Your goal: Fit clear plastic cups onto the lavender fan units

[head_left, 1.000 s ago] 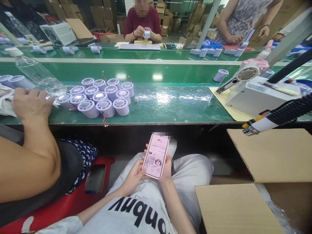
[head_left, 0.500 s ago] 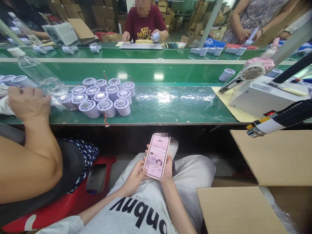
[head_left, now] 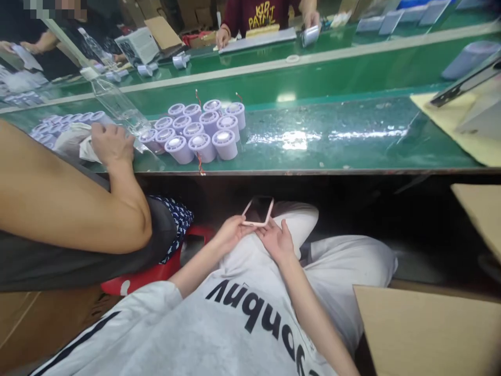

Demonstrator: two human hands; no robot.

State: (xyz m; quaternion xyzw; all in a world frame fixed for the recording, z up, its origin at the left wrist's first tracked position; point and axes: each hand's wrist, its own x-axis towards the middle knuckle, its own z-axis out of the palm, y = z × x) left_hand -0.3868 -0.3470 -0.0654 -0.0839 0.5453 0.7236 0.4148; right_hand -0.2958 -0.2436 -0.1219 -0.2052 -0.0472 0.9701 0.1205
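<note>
My left hand (head_left: 231,233) grips a smartphone (head_left: 258,211) in a pale pink case by its near left corner, above my lap. The phone's screen is dark and tilted away from me. Palm up, my right hand (head_left: 278,240) lies beside the phone's near right corner with its fingers apart. Whether its fingertips touch the case I cannot tell. Beyond the phone, on the green workbench (head_left: 313,151), stands a group of lilac cylindrical housings (head_left: 201,148), some with thin red wires.
At my left a co-worker's hand (head_left: 113,143) rests on the bench near white cloth and a tilted clear bottle (head_left: 121,107). A person in a maroon shirt (head_left: 262,15) sits across the conveyor (head_left: 332,73). Cardboard flaps (head_left: 426,329) are at my right; a red stool (head_left: 156,274) is at left.
The phone's screen went from lit to dark, and the phone tipped flatter. My right hand has come off its side and opened. The view has turned and tilted.
</note>
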